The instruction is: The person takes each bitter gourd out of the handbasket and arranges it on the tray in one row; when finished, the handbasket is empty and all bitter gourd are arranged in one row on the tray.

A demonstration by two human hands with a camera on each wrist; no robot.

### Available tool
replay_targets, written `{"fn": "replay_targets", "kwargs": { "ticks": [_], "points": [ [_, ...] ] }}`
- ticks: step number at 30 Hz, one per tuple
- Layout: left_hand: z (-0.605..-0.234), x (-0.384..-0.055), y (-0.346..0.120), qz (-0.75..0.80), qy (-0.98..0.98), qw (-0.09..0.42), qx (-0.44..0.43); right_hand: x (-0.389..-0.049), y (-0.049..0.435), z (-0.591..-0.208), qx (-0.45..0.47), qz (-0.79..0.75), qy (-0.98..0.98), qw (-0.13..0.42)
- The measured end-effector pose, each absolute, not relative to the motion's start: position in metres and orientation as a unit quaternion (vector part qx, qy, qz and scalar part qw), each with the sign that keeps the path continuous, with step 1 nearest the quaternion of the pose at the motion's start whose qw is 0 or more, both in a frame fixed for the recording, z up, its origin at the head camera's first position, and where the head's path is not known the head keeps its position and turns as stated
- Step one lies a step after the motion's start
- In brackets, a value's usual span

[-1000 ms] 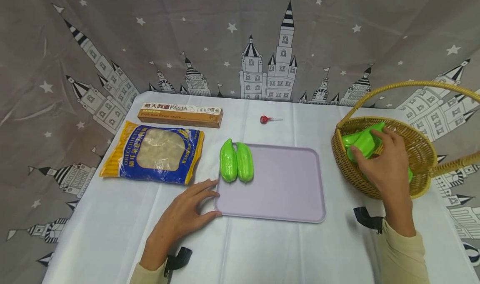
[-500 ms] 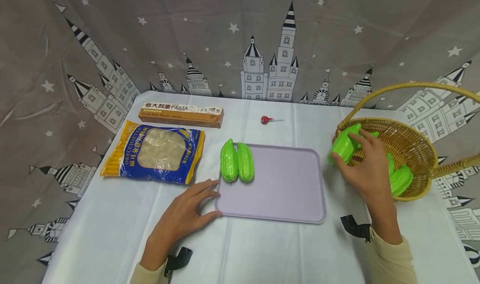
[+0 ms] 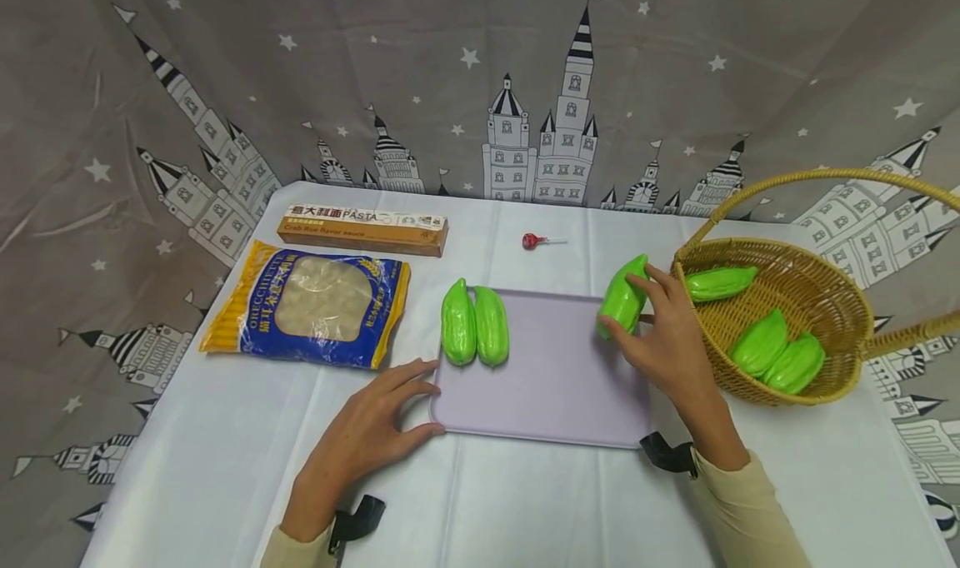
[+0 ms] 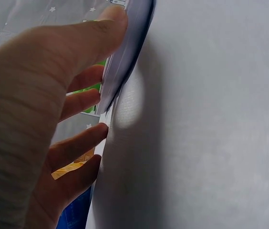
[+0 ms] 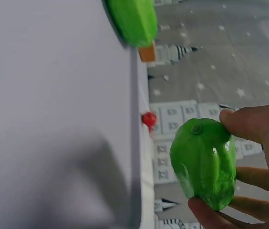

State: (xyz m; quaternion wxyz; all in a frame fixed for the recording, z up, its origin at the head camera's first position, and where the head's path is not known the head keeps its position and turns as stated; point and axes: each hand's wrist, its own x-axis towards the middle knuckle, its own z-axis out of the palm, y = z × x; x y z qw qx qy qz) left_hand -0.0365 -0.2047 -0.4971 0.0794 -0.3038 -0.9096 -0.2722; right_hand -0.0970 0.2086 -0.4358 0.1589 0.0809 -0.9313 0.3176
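My right hand [image 3: 671,347] pinches a glossy green ribbed fruit [image 3: 624,296], pointed at one end, between thumb and fingers. It is over the right part of a pale purple tray [image 3: 555,376]; in the right wrist view the gripped fruit [image 5: 203,164] shows its blunt end with a small round stem mark. Two similar fruits, a left one [image 3: 458,326] and a right one [image 3: 491,326], lie side by side at the tray's left end. My left hand [image 3: 367,426] rests at the tray's left edge, fingers spread and fingertips at the rim, seen also in the left wrist view.
A wicker basket [image 3: 813,281] with a tall handle stands at the right, several green fruits inside. Left of the tray lie a blue and yellow pasta bag [image 3: 322,306] and a pasta box [image 3: 363,233]. A red lollipop [image 3: 531,241] lies behind the tray.
My right hand has lifted the green fruit out of the basket and carried it left over the tray. The left hand has stayed at the tray's edge.
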Motion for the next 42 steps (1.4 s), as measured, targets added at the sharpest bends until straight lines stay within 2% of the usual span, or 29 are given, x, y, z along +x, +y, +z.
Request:
{"fn": "replay_targets", "kwargs": {
  "ticks": [20,42],
  "points": [
    [-0.497,-0.036,-0.204,-0.276,-0.911,0.076,-0.295,-0.105,0.143,-0.455,0.165,0.348,-0.923,0.018],
    [-0.498,-0.036,-0.205,-0.286,-0.908,0.073,-0.298,-0.112,0.122,-0.463,0.191,0.324,-0.926,-0.014]
  ]
}}
